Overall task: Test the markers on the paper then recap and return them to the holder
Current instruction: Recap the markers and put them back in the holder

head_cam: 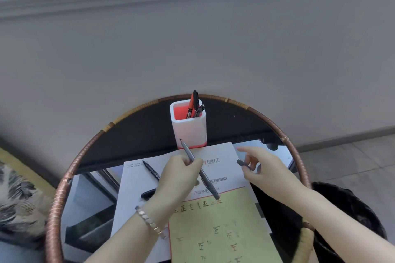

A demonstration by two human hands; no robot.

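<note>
Grey marker [206, 179] is gripped in our left hand [177, 175] mid-frame, slanting upper left to lower right over the paper [224, 220], fine tip toward the holder [189, 130]. Our right hand [263, 166] pinches the cap [241, 163] just right of it, so recapping looks next.

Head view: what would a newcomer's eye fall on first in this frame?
The left hand at centre grips a grey marker, its thin tip pointing up toward the white holder at the far side of the table. Just right of it, the right hand holds a dark cap. Below both lies green paper dotted with test strokes.
</note>
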